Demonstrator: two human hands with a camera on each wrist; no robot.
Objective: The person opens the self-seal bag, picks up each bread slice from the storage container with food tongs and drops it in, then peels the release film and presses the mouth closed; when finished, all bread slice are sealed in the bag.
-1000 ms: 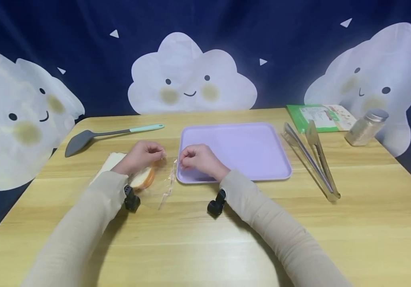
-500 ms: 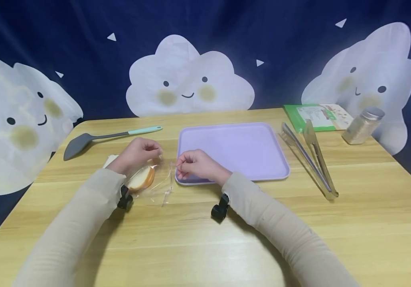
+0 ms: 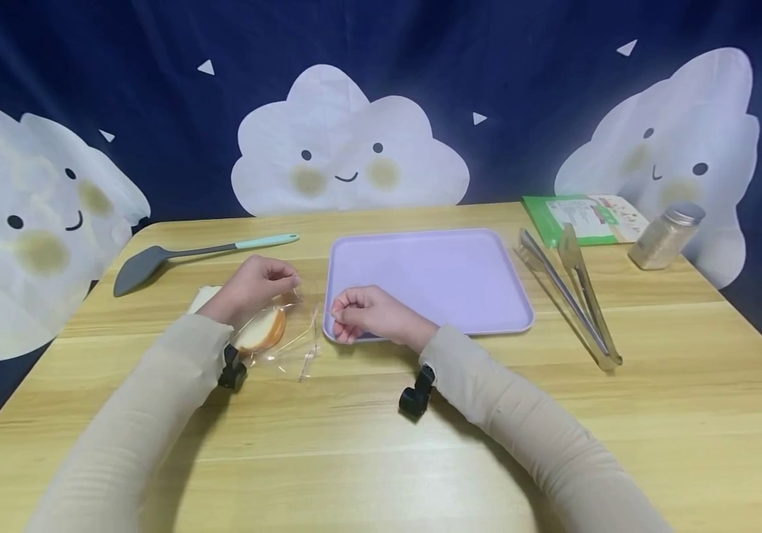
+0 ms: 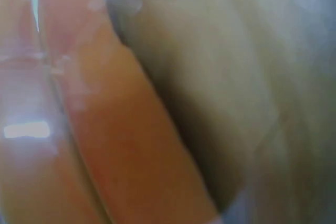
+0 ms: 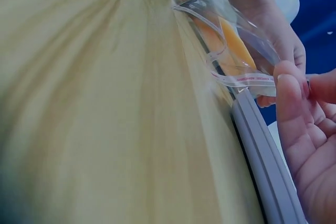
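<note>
A clear zip bag point(image 3: 297, 348) with slices of bread point(image 3: 263, 330) in it lies at the left of the tray. My left hand point(image 3: 254, 285) pinches the bag's upper edge, above the bread. Just right of the bag's mouth, over the tray's left front corner, my right hand point(image 3: 374, 314) has thumb and fingertips together. In the right wrist view, the bag's zip strip point(image 5: 244, 81) runs up to the right fingertips, which appear to pinch it. Orange-brown crust point(image 4: 121, 114) behind shiny film fills much of the left wrist view, with no fingers showing.
A lilac tray point(image 3: 430, 281) stands mid-table. Behind the left hand lies a grey spatula point(image 3: 204, 252) with a mint handle. Metal tongs point(image 3: 574, 296), a green and white packet point(image 3: 581, 218) and a lidded glass jar point(image 3: 667, 237) are at the right.
My right hand has shifted slightly right and toward me, away from the bag's visible edge. My left hand keeps its pinch and barely moves. The view has turned a little.
</note>
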